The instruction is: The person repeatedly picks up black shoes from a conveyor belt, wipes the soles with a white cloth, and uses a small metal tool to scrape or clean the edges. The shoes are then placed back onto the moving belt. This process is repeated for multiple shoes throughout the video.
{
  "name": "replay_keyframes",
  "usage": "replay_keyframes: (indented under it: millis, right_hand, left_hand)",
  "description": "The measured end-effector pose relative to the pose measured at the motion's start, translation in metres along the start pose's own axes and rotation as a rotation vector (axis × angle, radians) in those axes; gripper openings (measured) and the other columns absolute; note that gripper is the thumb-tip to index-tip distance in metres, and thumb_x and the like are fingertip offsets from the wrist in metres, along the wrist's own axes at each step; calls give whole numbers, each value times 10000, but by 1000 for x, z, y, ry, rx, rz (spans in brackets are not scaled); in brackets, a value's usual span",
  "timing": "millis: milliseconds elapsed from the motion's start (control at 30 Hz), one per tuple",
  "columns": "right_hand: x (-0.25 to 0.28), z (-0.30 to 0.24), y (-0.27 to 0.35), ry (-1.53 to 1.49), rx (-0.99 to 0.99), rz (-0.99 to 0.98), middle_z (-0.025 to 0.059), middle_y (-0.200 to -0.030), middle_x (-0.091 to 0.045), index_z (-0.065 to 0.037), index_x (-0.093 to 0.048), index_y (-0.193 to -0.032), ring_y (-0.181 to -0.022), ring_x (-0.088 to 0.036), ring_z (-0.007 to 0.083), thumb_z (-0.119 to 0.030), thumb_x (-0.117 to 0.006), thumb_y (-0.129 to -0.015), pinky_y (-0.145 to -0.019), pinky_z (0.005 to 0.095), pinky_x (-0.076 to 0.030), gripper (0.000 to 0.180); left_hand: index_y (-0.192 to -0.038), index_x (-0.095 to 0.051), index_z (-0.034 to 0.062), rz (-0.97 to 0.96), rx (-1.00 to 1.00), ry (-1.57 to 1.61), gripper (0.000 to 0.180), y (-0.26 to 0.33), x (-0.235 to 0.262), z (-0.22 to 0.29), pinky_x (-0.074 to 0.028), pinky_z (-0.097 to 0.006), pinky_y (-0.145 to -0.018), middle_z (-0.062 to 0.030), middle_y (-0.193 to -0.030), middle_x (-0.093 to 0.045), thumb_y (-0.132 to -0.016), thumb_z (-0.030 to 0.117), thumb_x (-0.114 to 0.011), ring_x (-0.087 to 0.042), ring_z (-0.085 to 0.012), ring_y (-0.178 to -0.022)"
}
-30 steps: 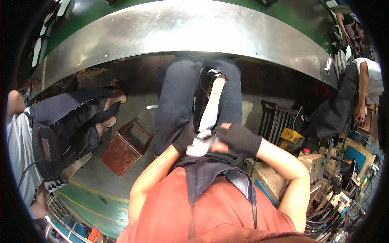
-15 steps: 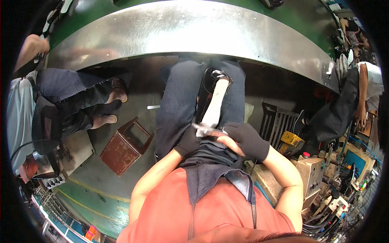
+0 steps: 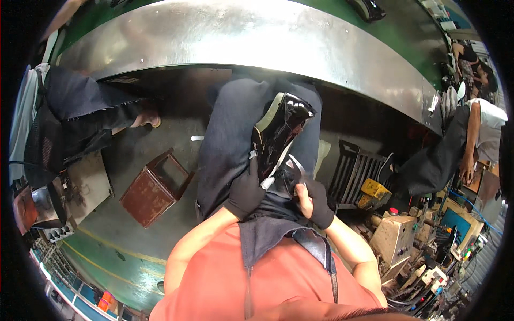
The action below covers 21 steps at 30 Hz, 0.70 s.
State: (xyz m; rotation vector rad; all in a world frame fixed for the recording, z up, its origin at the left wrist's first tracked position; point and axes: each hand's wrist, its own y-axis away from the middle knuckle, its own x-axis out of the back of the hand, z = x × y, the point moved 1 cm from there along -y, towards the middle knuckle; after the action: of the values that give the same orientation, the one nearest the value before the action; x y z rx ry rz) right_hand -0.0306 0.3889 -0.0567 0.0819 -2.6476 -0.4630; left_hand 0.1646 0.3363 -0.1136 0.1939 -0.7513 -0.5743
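The curved steel worktable [image 3: 225, 32] with its green top fills the upper part of the view, and the person sits in front of it with the knees under its edge. At the left a co-worker in dark clothes [image 3: 80, 115] sits, and at the right another person in a white shirt [image 3: 484, 128] stands near the machines [image 3: 423, 235]. On the floor beside the left knee lies an empty rusty metal box [image 3: 155, 187].

On the lap, over the dark apron [image 3: 267, 235], rests a glossy black shoe upper [image 3: 281, 134], its toe pointing toward the table and its pale inside turned to the left. The left hand [image 3: 246, 190], in a black glove, is closed around the near lower end of the upper and steadies it. The right hand [image 3: 310, 198], also gloved with bare fingertips, grips a small tool with a thin metal tip [image 3: 295, 163] that lies against the near edge of the upper; it looks like a knife or scissors, but I cannot tell for sure.

I judge that the step in hand is trimming or cleaning the edge of the upper. The next move calls for a firm hold from the left hand while the tip is guided along the edge with small pressure, so that the shiny surface is not scratched.
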Motion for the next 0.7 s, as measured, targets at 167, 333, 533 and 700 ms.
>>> replay_keyframes:
  millis: [167, 333, 533, 700]
  right_hand:
    - [-32, 26, -4, -96, -187, -15, 140, -709, -559, -14, -574, -807, -627, -525, 282, -246, -482, -979, -617, 386, -434, 303]
    - [-35, 33, 0, -21, -55, -6, 181, -751, -568, -14, -564, -841, -679, -552, 339, -264, -510, -969, -634, 408, -431, 286]
    - [14, 20, 17, 51, 113, 64, 174, -734, -568, -27, -579, -820, -675, -571, 376, -257, -519, -946, -612, 421, -440, 269]
    - [25, 8, 9, -138, 20, 104, 85, -646, -543, -28, -573, -756, -588, -538, 196, -301, -491, -990, -559, 350, -421, 369]
  left_hand:
    - [-1451, -196, -105, 56, -51, 43, 866, -3, -2, -5, -499, -487, -610, -315, -909, -619, -850, 303, -666, -628, -447, -714]
    - [-1430, -293, -72, 36, -56, 12, 789, 6, 20, 10, -510, -471, -736, -322, -1025, -614, -846, 291, -680, -639, -441, -862]
    - [-1286, -542, 14, -72, -177, -52, 604, 14, 175, 20, -482, -368, -975, -180, -1186, -643, -753, 158, -789, -625, -303, -1123]
    - [-1336, -450, 4, 134, -384, 609, 646, -67, 136, 52, -488, -389, -954, -161, -1243, -598, -790, 141, -766, -593, -264, -1131]
